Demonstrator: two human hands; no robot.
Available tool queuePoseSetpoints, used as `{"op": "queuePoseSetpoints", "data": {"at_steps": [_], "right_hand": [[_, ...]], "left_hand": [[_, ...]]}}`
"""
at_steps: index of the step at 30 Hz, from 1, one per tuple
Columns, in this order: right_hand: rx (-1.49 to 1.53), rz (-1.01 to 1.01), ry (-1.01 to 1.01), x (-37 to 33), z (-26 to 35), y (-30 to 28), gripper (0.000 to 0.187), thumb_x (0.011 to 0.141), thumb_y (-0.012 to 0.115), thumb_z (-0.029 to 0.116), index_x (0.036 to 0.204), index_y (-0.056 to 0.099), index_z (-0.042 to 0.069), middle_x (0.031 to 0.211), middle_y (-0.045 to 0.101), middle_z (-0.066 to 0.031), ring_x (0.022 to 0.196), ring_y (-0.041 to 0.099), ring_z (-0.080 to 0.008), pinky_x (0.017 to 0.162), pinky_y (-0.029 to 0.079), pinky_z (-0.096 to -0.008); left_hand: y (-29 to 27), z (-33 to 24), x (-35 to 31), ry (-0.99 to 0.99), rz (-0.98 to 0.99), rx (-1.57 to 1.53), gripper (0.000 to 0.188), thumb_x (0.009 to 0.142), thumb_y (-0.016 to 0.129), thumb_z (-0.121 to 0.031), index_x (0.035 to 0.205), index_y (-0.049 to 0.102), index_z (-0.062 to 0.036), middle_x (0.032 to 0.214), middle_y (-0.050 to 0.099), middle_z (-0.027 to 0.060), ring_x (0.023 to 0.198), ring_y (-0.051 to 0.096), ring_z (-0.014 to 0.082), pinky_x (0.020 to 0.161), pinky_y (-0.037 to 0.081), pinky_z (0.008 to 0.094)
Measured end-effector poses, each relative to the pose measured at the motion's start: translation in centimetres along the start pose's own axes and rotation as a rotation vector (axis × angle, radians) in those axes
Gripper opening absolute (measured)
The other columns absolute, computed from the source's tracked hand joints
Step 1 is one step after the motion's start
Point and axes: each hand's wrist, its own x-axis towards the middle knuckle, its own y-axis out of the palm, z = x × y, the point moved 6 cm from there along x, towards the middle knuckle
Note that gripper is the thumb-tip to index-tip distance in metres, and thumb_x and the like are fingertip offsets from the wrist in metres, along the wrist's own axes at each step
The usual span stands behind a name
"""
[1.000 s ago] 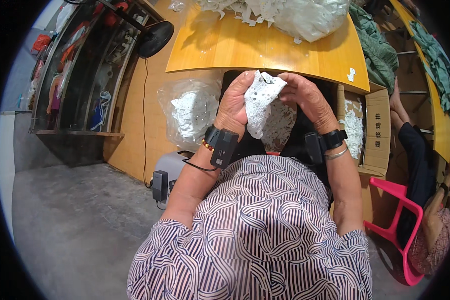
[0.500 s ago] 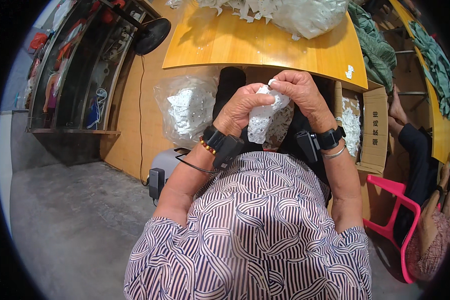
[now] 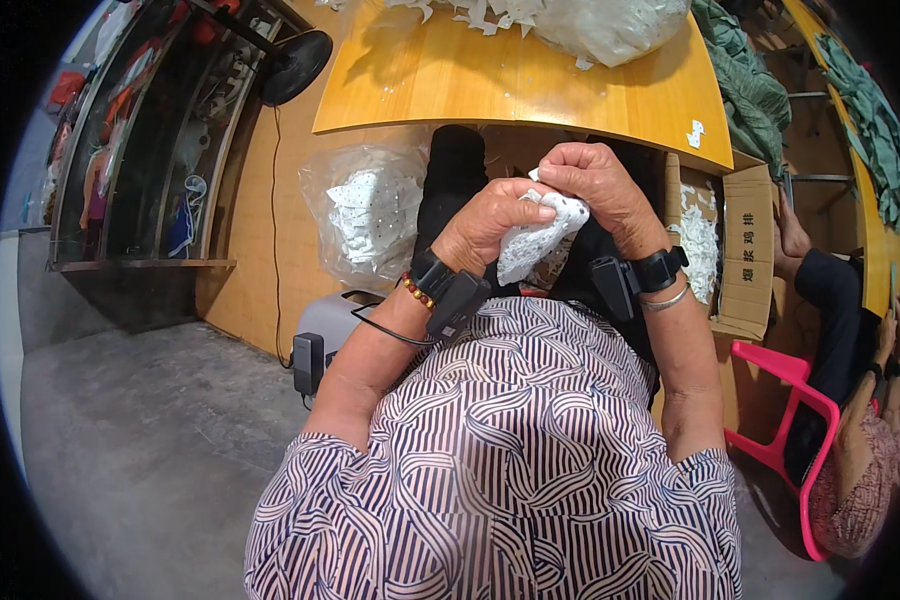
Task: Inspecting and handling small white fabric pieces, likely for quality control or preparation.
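Two forearms reach forward from the near side, elbows bent and spread, and slant inward so that the hands meet in the middle, just on the near side of the table [image 3: 510, 88].

The left hand [image 3: 492, 218] points to the far right, its thumb laid flat along the top of the speckled white piece [image 3: 532, 248]. Its grip is closed on the piece, the fingers mostly hidden underneath. The piece hangs between the hands, above the lap, crumpled, its lower end drooping toward the near side.

The right hand [image 3: 592, 182] comes in from the right, slightly farther away than the left, wrist bent inward and fingers curled. Its thumb and forefinger are pinched together on a small white bit [image 3: 535, 174]; whether that is joined to the piece, I cannot tell.

Each wrist wears a black device; a bead bracelet [image 3: 417, 290] circles the left one, a bangle [image 3: 668, 300] the right.

Left of the hands lies a clear bag [image 3: 315, 205] of speckled white pieces. To the right, a carton [image 3: 747, 250] holds white scraps [image 3: 698, 250]. At the table's far edge sits another bag [image 3: 615, 30], and one scrap lies near its right corner.
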Motion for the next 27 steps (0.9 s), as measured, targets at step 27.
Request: {"op": "queuePoseSetpoints", "data": {"at_steps": [27], "right_hand": [[-0.791,-0.088,-0.308,-1.5,-0.6,3.8,0.014,0.072,0.058,0.019,0.069,0.059,0.006,0.068,0.061,-0.008,0.064,0.06,-0.0266,0.057,0.048,-0.0348]], "left_hand": [[7.9,-4.0,-3.0,0.503,0.541,0.586,0.016,0.068,0.064,-0.009,0.078,0.066,0.0025,0.073,0.064,0.0086,0.069,0.059,0.0144,0.063,0.045,0.0242]]}}
